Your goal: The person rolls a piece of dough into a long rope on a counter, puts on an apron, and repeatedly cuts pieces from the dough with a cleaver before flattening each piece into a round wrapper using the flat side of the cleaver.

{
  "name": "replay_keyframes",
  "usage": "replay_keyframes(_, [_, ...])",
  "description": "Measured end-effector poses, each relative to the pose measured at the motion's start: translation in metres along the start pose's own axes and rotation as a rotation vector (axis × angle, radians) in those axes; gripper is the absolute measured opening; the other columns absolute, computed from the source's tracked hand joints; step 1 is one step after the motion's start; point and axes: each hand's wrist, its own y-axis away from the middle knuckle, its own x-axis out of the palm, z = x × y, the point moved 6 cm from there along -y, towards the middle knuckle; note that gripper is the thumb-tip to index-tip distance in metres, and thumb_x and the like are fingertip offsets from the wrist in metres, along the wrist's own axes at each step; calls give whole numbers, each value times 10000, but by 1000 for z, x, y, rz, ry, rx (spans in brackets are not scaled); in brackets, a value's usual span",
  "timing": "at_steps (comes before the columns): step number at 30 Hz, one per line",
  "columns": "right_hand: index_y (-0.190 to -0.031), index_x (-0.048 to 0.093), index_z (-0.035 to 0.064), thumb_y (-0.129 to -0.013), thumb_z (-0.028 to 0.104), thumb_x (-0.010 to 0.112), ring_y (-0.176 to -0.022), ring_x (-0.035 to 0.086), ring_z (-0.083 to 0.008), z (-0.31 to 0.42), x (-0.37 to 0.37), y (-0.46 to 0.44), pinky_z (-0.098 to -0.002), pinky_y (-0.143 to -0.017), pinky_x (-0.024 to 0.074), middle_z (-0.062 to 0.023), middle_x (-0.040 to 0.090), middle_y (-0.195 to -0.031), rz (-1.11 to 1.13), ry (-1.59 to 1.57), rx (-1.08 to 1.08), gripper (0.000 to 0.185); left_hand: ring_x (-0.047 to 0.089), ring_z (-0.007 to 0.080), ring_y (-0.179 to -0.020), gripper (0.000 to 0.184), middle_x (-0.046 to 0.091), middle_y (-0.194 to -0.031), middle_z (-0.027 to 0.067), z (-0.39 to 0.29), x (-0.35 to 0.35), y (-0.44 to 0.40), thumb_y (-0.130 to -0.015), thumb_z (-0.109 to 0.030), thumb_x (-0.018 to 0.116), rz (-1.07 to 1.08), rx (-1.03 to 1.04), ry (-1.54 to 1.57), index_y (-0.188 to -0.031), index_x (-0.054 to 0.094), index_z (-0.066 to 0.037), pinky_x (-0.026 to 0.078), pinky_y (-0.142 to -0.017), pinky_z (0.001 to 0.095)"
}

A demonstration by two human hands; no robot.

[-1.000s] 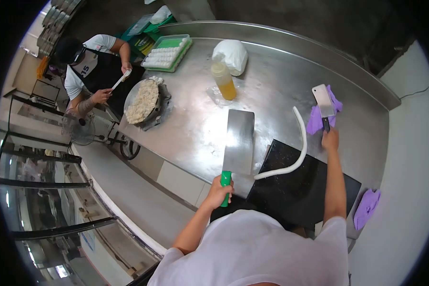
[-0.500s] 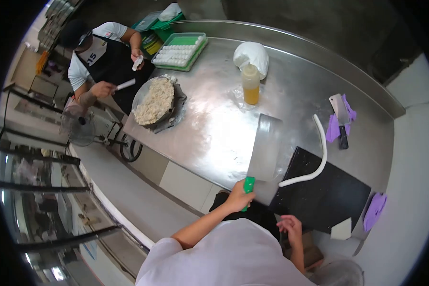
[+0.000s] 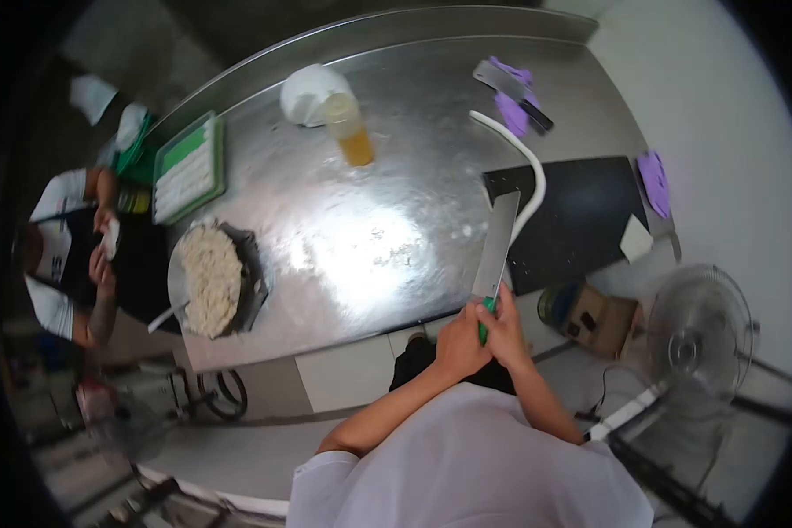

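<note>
Wide stainless-steel worktable (image 3: 422,167) before me, a flat black rectangular board (image 3: 581,229) at its near right corner and, well apart at left, a round basin heaped with pale lumpy mixture (image 3: 209,282). A long, curved white dough-like rope (image 3: 538,176) runs from bare steel onto the board's left part, its lower end behind my broad rectangular steel blade (image 3: 495,251); whether the two touch I cannot tell. Beyond the rope a black-handled metal cleaver (image 3: 507,85) lies on crumpled purple cloth (image 3: 512,116); my left hand (image 3: 460,347) and right hand (image 3: 507,333) are both wrapped around the blade's short green handle (image 3: 485,323).
</note>
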Motion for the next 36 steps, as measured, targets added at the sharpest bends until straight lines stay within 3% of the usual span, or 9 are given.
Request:
replay_keyframes(3, [-1601,251,84,-984,21,581,-915,611,-139,1,-35,3,-273,-819,511,-40,604,-1076,-123,-223,31,703,624,435,-1033,540,535,-1221,229,-14,18,0,-839,-243,734,163,271,69,-1245,459,-17,532,-763,508])
replay_keyframes(7, [-1595,330,204,-942,-16,593,-830,567,-69,15,-106,-11,-235,-659,511,9,600,-978,-251,182,-137,738,586,365,-947,467,431,-1110,188,-3,13,11,-847,-251,736,271,450,45,-1187,503,-32,496,-776,439])
replay_keyframes(13, [-1549,424,209,-846,-106,524,-1032,604,-385,8,-218,-84,-400,-950,482,-196,593,-1121,-486,915,-419,777,591,340,-847,392,562,-978,168,116,-27,47,-829,-245,745,70,248,76,-1107,553,-46,485,-752,439])
replay_keyframes(18, [-1546,417,196,-848,-99,519,-1117,568,-438,-16,-257,-137,-480,-1005,450,-236,574,-1191,-449,1003,-308,764,613,286,-739,387,600,-790,122,237,-19,127,-857,-347,736,-140,-145,116,-1060,591,-52,495,-688,390])
replay_keyframes(21, [-1537,432,186,-839,-93,551,-1145,554,-437,-27,-269,-171,-476,-1026,438,-252,565,-1173,-431,1094,-166,761,638,274,-852,567,661,-974,143,312,12,177,-873,-543,683,-146,-723,73,-1146,614,-52,505,-782,389])
replay_keyframes(23, [-1534,430,180,-821,-68,595,-1154,544,-456,-28,-274,-189,-476,-1039,434,-273,553,-1179,-437,1141,-195,772,622,303,-1068,768,633,-1261,163,342,66,229,-848,-701,613,77,-1400,651,-1279,611,-66,481,-914,435])
replay_keyframes(27, [-1538,406,180,-806,-27,642,-1166,532,-483,-27,-286,-226,-476,-1059,425,-306,533,-1230,-424,1143,-112,797,538,337,-1253,896,533,-1444,152,347,109,235,-799,-763,609,91,-1337,938,-1364,579,-68,428,-1005,477])
replay_keyframes(29, [-1556,355,201,-793,24,700,-1180,530,-486,-40,-293,-241,-485,-1078,416,-317,517,-1282,-364,1130,-144,856,530,315,-1265,925,544,-1441,147,330,97,222,-776,-772,628,45,-1173,588,-1381,573,-74,428,-1001,467])
replay_keyframes(36, [-1575,304,211,-763,132,797,-1149,551,-460,-30,-268,-217,-508,-1044,435,-292,557,-1252,-329,1120,-71,953,606,265,-1132,712,653,-1260,121,298,80,172,-810,-627,713,7,-1153,684,-1238,649,-62,471,-937,433])
